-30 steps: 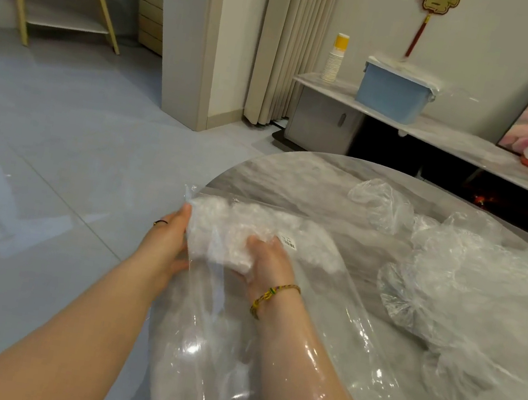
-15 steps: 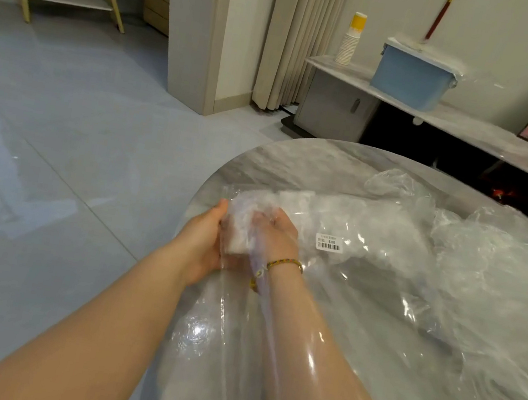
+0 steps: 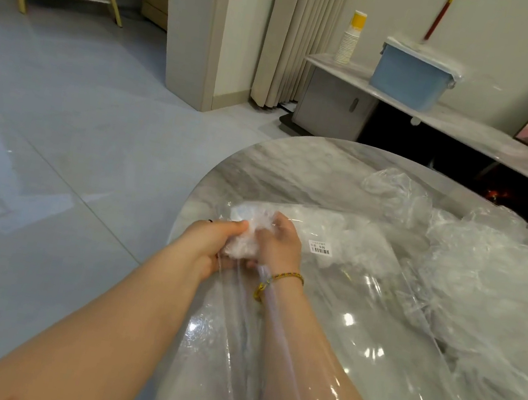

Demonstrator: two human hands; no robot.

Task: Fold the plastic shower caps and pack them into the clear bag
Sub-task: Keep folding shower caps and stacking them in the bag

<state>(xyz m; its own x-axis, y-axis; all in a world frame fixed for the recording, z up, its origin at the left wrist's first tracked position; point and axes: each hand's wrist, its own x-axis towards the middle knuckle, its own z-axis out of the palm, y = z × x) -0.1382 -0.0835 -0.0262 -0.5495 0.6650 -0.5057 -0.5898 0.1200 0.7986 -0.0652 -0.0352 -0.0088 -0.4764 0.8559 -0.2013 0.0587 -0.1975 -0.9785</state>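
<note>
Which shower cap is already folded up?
The white wad between the left hand and right hand; the other caps lie loose and puffed on the table.

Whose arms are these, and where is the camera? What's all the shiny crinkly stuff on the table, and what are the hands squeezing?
There is no machine here, just a person's two bare arms. The camera sits on the person's head and looks down, so you see what they see. The right hand reaches inside a big clear bag lying on the round grey table. The left hand is outside the bag. Both grip a white wad of folded shower caps. The crinkly heap on the right looks like more caps, not yet packed.
</note>
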